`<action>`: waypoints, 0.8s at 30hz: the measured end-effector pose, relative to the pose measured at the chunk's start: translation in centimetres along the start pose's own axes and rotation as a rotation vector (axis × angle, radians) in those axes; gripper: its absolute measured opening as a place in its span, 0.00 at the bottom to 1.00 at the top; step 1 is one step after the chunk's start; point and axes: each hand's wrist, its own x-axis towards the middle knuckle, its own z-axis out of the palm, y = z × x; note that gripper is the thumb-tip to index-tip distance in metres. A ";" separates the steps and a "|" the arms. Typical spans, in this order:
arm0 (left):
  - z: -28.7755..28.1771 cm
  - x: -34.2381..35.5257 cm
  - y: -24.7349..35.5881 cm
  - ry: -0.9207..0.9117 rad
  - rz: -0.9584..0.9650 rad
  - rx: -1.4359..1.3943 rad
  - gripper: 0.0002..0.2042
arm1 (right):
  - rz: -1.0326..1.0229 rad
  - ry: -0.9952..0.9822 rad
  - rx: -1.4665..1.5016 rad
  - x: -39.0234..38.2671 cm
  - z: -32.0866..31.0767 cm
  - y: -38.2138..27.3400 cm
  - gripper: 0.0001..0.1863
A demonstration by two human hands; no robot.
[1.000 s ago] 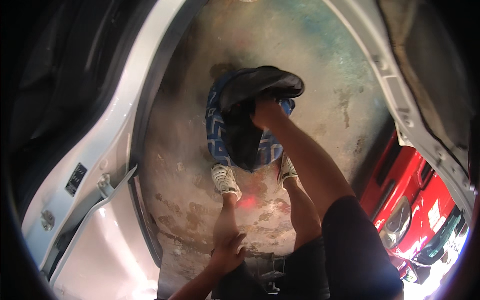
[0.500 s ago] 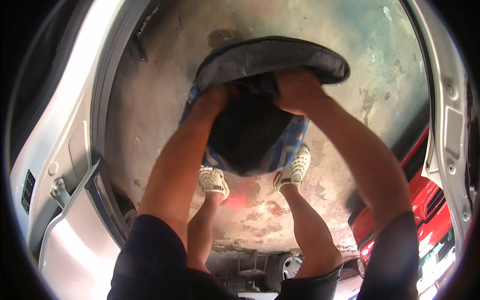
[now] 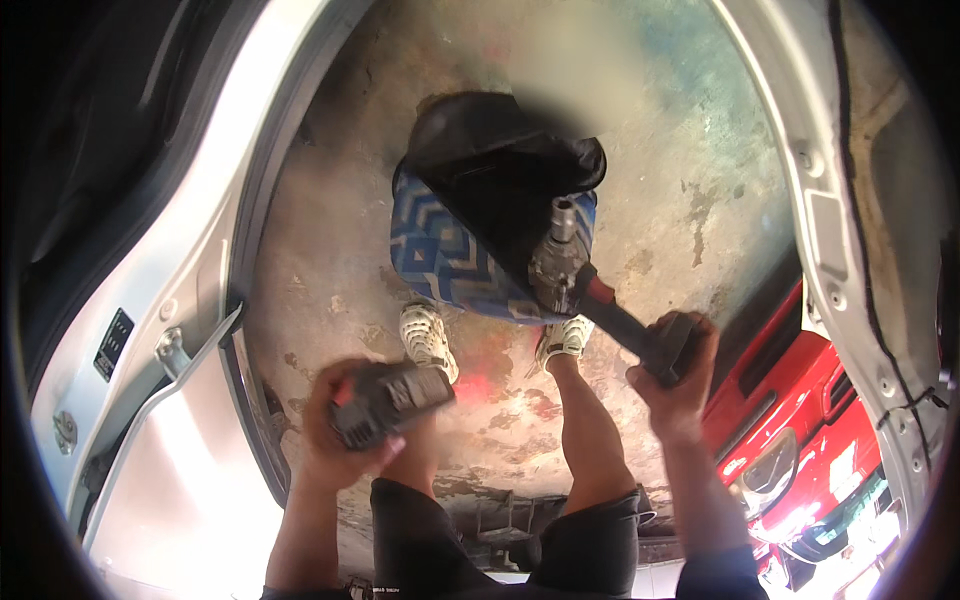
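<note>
In my left hand (image 3: 325,430) is a black battery pack (image 3: 385,403), with its labelled side turned up. My right hand (image 3: 683,395) wraps round the base end of a cordless impact wrench (image 3: 556,268), whose head and socket end point away from me. Beneath the wrench a blue patterned bag (image 3: 437,240) stands on the floor, its black lid folded back and its dark mouth showing. What lies inside the bag is too dark to make out. Both hands are on my side of the bag, the left one clear of it.
White car body panels (image 3: 165,215) rise at the left, and a pale metal frame edge (image 3: 815,200) curves along the right. A red car (image 3: 800,430) is at the lower right. My light shoes stand on stained concrete (image 3: 500,410). A pale blur covers part of the top.
Both hands have come out of the bag and back toward me, the left with a battery pack, the right with an impact wrench. The bag's lid has slumped.
</note>
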 end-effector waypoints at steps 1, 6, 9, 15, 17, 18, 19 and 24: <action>0.3 -1.3 0.2 -0.069 -0.066 -0.063 0.38 | -0.009 0.028 0.092 -0.7 0.1 0.7 0.46; 1.9 -3.6 2.1 -0.396 -0.309 -0.251 0.37 | -0.095 0.037 0.237 2.3 1.5 -1.7 0.45; 1.5 -5.7 2.1 -0.354 -0.390 -0.543 0.41 | -0.086 -0.068 0.353 2.0 1.3 -5.5 0.44; -1.6 -9.8 9.9 -0.260 0.172 -0.911 0.45 | 0.131 -0.434 0.621 -7.4 -0.6 -14.5 0.48; -3.2 -13.5 14.0 -0.348 0.258 -1.067 0.46 | 0.285 -0.573 0.682 -12.0 -0.9 -17.7 0.45; -3.9 -15.1 15.0 -0.448 0.284 -1.130 0.48 | 0.334 -0.635 0.679 -14.4 -1.0 -19.3 0.44; -4.5 -17.0 16.5 -0.471 0.277 -1.143 0.48 | 0.433 -0.740 0.738 -16.3 -2.1 -19.6 0.44; -5.9 -29.8 21.2 -0.426 0.308 -1.124 0.49 | -0.142 -0.766 -0.335 -26.3 -1.4 -34.2 0.50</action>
